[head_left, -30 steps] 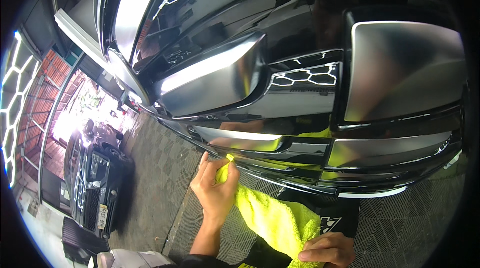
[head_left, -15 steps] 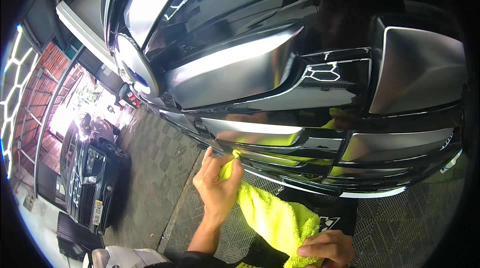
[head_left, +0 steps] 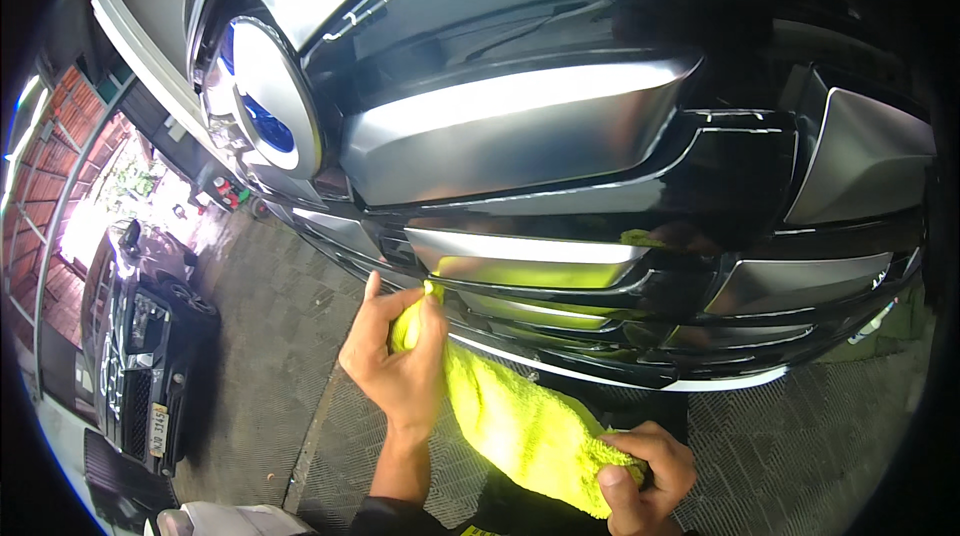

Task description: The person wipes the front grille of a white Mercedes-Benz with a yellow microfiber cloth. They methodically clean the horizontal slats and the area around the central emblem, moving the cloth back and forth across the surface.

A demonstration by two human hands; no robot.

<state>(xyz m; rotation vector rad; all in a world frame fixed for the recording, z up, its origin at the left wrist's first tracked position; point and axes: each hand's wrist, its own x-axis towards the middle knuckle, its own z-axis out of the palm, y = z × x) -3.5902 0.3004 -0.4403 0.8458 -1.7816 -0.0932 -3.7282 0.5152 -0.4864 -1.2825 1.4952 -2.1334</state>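
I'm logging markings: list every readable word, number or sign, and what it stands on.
Pale plate on parked car: characters, not copied here.
Oval badge on near vehicle: blue shows, no lettering readable.
Yellow marks at lower edge: cut off, unreadable.
Yellow-green cloth: no text visible.

The left hand (head_left: 395,361) is closed in a pinch, its thumb (head_left: 431,331) upright and one finger (head_left: 373,286) sticking up apart, above a bare, steeply angled forearm (head_left: 402,466). Lower, the right hand (head_left: 660,471) curls in a grip, thumb uppermost.
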